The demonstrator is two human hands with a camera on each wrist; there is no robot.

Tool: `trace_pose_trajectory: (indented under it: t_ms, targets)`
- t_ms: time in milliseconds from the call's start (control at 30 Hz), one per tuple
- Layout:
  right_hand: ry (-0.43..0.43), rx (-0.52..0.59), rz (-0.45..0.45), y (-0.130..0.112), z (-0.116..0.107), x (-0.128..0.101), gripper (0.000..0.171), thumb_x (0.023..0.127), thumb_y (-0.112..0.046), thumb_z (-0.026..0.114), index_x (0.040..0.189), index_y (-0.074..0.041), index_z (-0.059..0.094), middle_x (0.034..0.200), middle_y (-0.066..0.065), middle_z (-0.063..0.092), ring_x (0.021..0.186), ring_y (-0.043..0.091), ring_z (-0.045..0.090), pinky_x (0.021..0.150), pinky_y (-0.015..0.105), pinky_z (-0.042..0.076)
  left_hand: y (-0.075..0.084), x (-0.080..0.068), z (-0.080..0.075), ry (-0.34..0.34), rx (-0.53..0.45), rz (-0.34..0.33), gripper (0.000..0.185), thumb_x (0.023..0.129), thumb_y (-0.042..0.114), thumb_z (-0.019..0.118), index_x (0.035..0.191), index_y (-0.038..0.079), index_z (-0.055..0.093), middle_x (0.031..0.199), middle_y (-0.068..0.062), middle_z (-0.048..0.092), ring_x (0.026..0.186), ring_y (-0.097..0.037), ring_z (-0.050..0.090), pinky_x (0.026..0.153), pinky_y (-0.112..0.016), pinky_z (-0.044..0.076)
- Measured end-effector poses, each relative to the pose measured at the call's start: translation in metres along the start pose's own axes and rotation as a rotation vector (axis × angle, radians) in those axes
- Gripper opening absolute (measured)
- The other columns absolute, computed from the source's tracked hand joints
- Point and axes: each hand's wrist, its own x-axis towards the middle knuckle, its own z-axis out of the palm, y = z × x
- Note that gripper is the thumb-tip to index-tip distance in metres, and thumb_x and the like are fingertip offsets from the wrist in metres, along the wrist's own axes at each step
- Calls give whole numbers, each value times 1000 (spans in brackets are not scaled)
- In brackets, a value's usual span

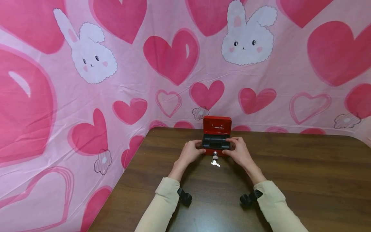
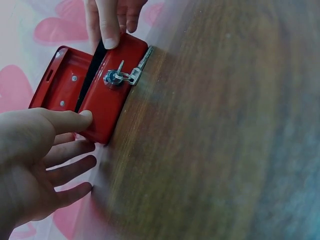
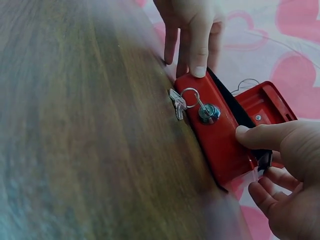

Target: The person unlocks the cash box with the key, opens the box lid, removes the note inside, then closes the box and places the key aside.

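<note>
A small red metal cash box [image 1: 209,151] stands on the wooden table with its lid [image 1: 217,123] raised at the back. Inside shows a black tray [image 1: 209,141]. One key sits in the round lock [image 3: 209,114] on the front; a ring joins it to loose keys [image 1: 215,163] hanging down. My left hand [image 1: 189,152] grips the box's left end, thumb on the front face, other fingers spread beside the end. The right hand [image 1: 239,153] holds the opposite end, its thumb [image 3: 245,132] at the front rim and fingers curled near the tray's corner.
The brown table [image 1: 290,167] spreads to both sides and toward me. Behind it and at the left hangs a pink cloth [image 1: 171,19] with hearts and rabbits. A black wrist camera [image 1: 185,197] is strapped to the left wrist, another [image 1: 247,199] to the right.
</note>
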Motion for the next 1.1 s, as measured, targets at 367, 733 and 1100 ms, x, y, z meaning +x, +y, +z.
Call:
trace_pose_trajectory:
  t_ms: [367,733,1100]
  targets:
    - [8,56,-3,-1,-3,1,52,84,-10,78,127,10,57,125,26,41,102,39,57,93,48,49,-1,0,-1,-13,7,3,48,89,20,75,131,1,63,122,-13,71,115,-26,66,106,-45,46]
    - [7,99,8,2,-21,1,51,85,-12,77,128,7,58,124,24,42,98,34,60,89,37,52,-3,-1,-2,-26,15,47,45,89,18,73,132,4,63,124,-12,70,114,-24,67,104,-44,48]
    - [-49,81,15,12,-48,-4,55,88,-22,76,133,3,57,129,23,42,109,38,60,90,31,54,-4,-1,-2,-25,11,54,44,90,16,73,131,3,64,124,-12,70,112,-24,67,102,-43,50]
